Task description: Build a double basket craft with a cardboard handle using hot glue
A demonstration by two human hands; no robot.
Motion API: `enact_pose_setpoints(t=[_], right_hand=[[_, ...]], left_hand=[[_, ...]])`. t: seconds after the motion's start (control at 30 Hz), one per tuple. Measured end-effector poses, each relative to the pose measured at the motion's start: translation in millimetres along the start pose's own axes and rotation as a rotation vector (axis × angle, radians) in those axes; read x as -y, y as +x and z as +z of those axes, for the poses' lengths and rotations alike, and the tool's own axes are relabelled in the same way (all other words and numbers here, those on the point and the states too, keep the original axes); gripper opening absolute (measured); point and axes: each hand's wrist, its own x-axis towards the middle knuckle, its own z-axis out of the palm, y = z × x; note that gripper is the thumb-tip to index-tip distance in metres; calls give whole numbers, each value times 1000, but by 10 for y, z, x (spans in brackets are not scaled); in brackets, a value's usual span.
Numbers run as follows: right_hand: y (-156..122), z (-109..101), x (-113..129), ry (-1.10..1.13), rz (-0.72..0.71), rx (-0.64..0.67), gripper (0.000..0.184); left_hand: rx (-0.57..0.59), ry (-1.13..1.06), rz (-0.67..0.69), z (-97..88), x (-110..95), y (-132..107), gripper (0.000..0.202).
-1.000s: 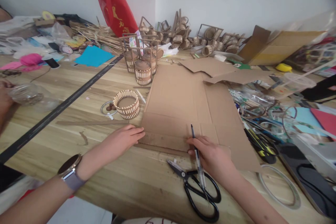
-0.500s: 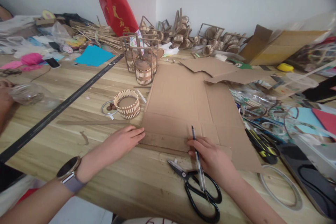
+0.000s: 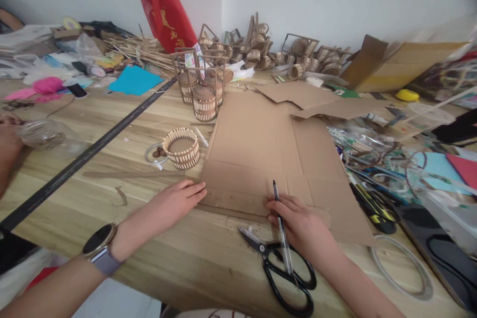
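Observation:
A large sheet of brown cardboard (image 3: 253,134) lies flat on the table with a narrow cardboard strip (image 3: 234,202) along its near edge. My left hand (image 3: 181,198) rests its stretched fingers on the left end of the strip; its thumb is hidden. A pen (image 3: 282,226) is held in my right hand (image 3: 296,216), its tip pointing away from me, while the fingertips touch the strip's right part. Just below that hand lie black-handled scissors (image 3: 265,251), blades apart. Left of the sheet stands a small round slatted basket ring (image 3: 181,148) beside several brown beads (image 3: 159,151).
Slatted tiered baskets (image 3: 204,97) stand behind the ring. A long dark strip (image 3: 93,148) crosses the table at left, near another person's hand (image 3: 9,134). Cut cardboard pieces (image 3: 335,108), a phone (image 3: 436,251), a pale ring (image 3: 402,266) and cluttered tools lie at right.
Both hands keep nearly the same place and hold. The whole view has shifted very slightly; nothing on the table has visibly moved.

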Motion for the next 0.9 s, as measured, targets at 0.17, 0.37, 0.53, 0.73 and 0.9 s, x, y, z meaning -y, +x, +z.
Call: enact_pose_setpoints(t=[0.17,0.37,0.53,0.73,0.9], right_hand=[[8,-12,3,6,-11,-9,19],[-2,-2,-12,-20,-30,-15,23],[-24,19,-24,-56,-42,28,27],[-36,37,-39,-61,-28,43,27],[-25,30,-31,-69,-24,45,30]], left_hand=[[-18,51,-9,36,8,-14,49],[12,84,21,-277,-23,141,37],[176,38,118,-551,-78,415,18],[250,66,195,-635,-84,601,48],[305,157,209,-685,-115,681,72]])
